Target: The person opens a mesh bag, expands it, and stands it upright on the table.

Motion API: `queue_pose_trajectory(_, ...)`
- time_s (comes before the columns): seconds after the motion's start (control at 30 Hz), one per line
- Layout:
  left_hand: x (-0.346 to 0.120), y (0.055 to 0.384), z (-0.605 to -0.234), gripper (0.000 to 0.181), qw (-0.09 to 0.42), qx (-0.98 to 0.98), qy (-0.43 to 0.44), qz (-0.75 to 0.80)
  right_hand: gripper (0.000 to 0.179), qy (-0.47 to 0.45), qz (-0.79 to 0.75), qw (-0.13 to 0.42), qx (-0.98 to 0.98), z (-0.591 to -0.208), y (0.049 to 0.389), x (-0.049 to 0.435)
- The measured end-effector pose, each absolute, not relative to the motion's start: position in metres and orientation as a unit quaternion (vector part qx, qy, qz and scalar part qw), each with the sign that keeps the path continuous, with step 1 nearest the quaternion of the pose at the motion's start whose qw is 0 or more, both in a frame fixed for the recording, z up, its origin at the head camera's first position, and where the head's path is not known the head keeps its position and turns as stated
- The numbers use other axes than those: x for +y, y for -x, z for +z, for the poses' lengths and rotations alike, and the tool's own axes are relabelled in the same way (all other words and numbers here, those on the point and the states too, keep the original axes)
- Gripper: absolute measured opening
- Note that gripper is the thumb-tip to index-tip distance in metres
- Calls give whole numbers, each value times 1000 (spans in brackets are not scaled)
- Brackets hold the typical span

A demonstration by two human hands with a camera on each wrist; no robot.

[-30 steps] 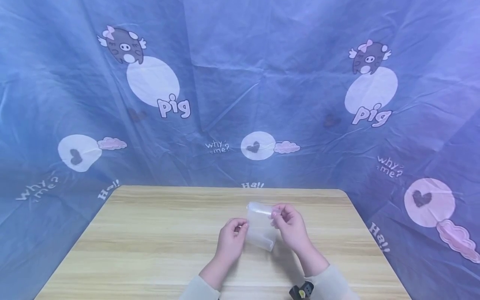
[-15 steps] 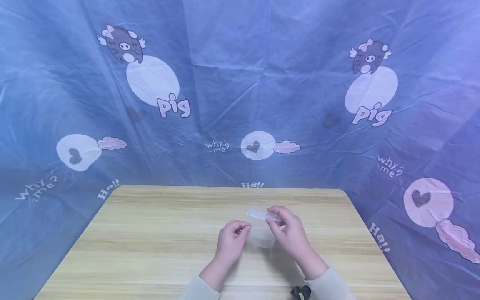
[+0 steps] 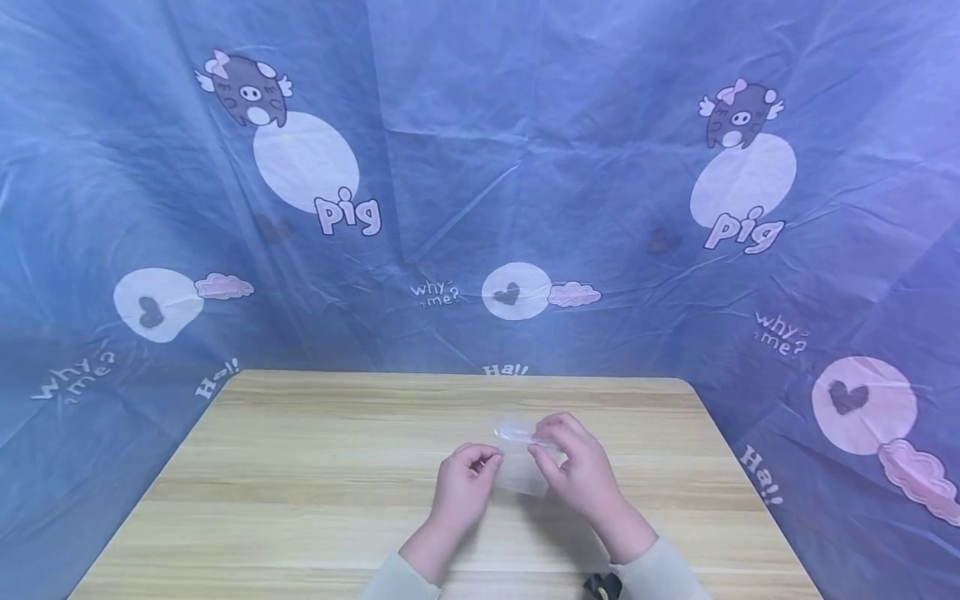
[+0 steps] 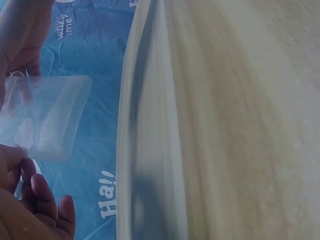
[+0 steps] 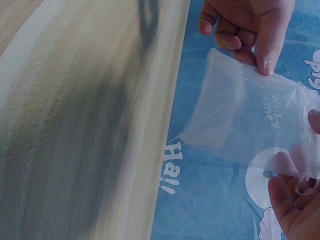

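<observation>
A small clear plastic bag (image 3: 522, 477) hangs between the two hands over the table, with its lower end nearer the table front. My left hand (image 3: 463, 483) pinches the bag's left side edge between thumb and fingertips. At the upper right corner, my right hand (image 3: 583, 467) holds the bag near its top edge, thumb in front and fingers curled behind. The right wrist view shows the see-through bag (image 5: 235, 110) with a small clear ring (image 5: 306, 187) by the right hand's fingers. Through the bag (image 4: 60, 117), the left wrist view shows the blue cloth.
A light wood-grain table (image 3: 300, 483) lies below the hands. Blue cloth (image 3: 450, 192) printed with pigs and words hangs behind and on both sides. A dark wrist device (image 3: 602, 585) sits by the right sleeve.
The bag's top has tipped down and its upper edge now shows as a narrow rounded opening. The right hand's thumb and fingers have shifted left along the top; the left hand barely moved.
</observation>
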State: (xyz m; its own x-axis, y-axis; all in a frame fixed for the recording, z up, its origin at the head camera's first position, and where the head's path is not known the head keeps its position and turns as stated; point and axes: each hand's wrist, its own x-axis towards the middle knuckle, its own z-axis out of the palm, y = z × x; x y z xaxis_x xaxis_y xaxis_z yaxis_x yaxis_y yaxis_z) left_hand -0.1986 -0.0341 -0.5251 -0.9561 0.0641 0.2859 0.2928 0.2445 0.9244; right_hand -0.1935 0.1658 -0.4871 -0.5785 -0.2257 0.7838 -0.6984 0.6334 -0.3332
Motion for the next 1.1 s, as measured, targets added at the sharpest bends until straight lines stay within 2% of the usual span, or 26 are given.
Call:
queue_pose_trajectory(0.17, -35, 197, -528, 4, 86, -796, 116, -588, 9, -258, 317, 316, -856, -487, 190, 166)
queue_pose_trajectory(0.33, -36, 196, -529, 5, 79, -812, 112, -567, 20, -242, 311, 277, -876, -488, 186, 165)
queue_pose_trajectory(0.53, -37, 196, -527, 8, 72, -821, 112, -555, 23, -217, 306, 250, -893, -490, 183, 164)
queue_pose_trajectory(1.1, -35, 192, -524, 15, 34, -836, 105, -538, 23, -191, 296, 232, -906, -497, 181, 167)
